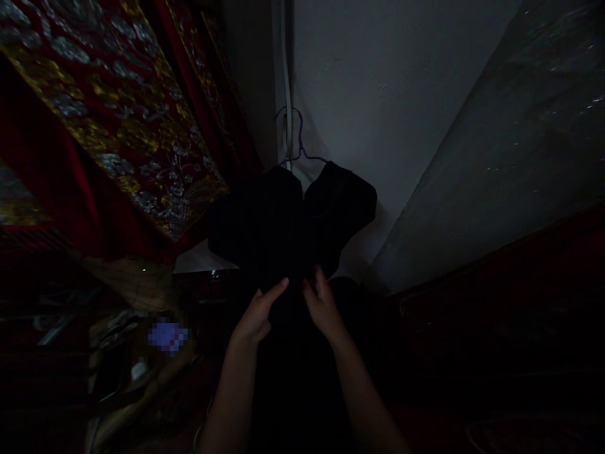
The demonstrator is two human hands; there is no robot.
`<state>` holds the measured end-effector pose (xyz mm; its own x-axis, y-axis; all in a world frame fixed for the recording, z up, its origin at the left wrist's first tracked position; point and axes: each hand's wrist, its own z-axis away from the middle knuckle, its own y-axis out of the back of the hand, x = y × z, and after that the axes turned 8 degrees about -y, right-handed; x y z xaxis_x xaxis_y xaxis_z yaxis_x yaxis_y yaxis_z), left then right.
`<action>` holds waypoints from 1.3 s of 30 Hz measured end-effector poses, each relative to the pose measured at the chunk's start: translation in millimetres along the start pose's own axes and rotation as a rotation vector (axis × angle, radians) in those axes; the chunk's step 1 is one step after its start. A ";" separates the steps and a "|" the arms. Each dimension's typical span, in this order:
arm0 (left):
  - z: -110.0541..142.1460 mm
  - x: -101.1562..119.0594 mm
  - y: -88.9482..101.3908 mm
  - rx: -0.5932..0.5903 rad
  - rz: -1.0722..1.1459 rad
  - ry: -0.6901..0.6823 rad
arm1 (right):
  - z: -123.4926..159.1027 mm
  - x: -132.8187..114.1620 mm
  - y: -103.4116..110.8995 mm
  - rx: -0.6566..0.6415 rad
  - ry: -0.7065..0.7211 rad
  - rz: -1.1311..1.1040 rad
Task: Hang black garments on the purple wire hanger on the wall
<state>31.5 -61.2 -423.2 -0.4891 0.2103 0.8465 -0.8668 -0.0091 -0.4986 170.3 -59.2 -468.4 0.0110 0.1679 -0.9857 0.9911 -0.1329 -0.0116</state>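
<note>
A black short-sleeved garment (265, 221) hangs against the wall on a thin purple hanger (301, 135). My left hand (258, 315) is closed on the front of it, with the thumb stretched over the cloth and the other fingers mostly hidden. Close by on the right, my right hand (322, 308) pinches the same garment, its thumb and forefinger near each other. The room is very dark, so the cloth's folds and lower edge cannot be made out.
Red cloth with gold and silver decoration (127, 126) hangs at upper left. A pale cable or pipe (286, 69) runs down the white wall (392, 82). A shiny translucent sheet (515, 151) slants at right. A blurred bluish item (167, 334) lies among clutter at lower left.
</note>
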 end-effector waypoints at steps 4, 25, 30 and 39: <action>2.0 4.1 3.1 0.012 -0.005 0.023 | 1.8 -6.0 -1.2 -0.048 -0.013 0.012; -36.8 -51.1 2.9 -0.106 -0.769 -0.718 | -81.0 -76.5 16.0 -0.094 -0.278 -0.244; -53.1 -49.4 10.9 -0.264 -0.925 -0.617 | -146.7 -148.1 16.5 0.046 -0.057 -0.276; -76.5 91.3 -58.8 -0.291 -0.843 -1.212 | -116.9 -151.6 18.8 -0.118 0.137 -0.003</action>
<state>45.3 33.3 -330.8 0.2215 -0.8598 0.4602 -0.9491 -0.0817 0.3042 202.8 27.1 -299.5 0.0179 0.3010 -0.9534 0.9998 -0.0178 0.0132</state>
